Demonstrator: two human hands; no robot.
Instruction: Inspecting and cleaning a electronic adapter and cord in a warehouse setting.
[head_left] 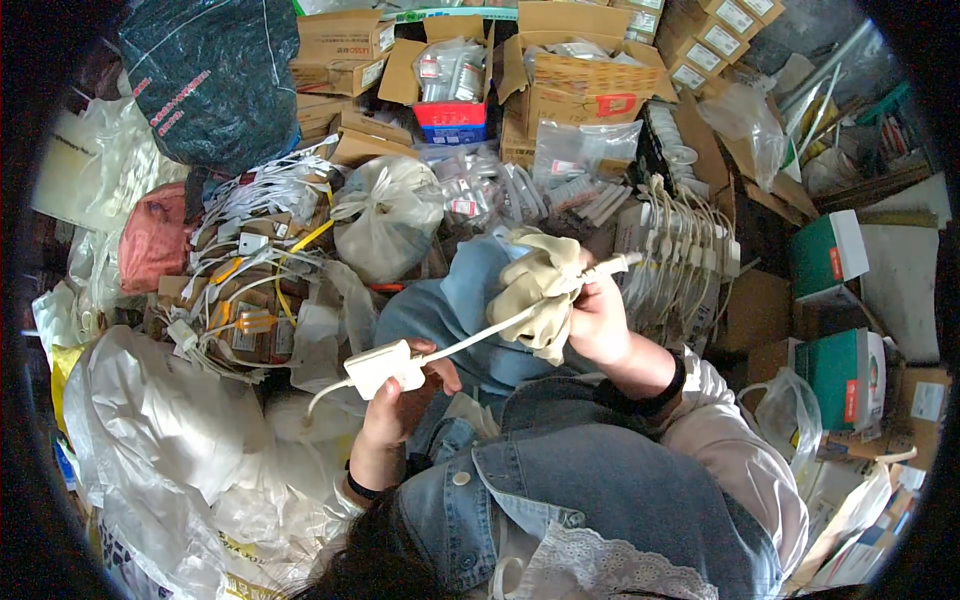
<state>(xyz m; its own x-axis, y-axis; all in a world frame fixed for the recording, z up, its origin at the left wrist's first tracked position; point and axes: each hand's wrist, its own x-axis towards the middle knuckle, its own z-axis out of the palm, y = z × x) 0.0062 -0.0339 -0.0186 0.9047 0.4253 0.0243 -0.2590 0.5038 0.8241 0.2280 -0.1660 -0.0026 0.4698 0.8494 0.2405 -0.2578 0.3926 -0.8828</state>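
My left hand (398, 408) is closed around a small white adapter box (381, 369) with a cable running from both ends. The cable (470, 342) stretches up to the right, across to my right hand (601, 320). That hand grips a bunched cream cloth (535, 290) against the cable, with the fingers partly hidden behind it. Beyond the fingers, a white connector end (612, 267) sticks out to the right. Both hands are above my lap, where blue denim (440, 310) shows beneath.
Coiled white cables (255, 200) and more adapters lie on boxes at left. A tied plastic bag (390, 218) stands ahead, near bagged parts (475, 190). Adapters with hanging cables (675, 240) are lined up at right. Teal boxes (840, 375) and white plastic sheeting (170, 440) flank me.
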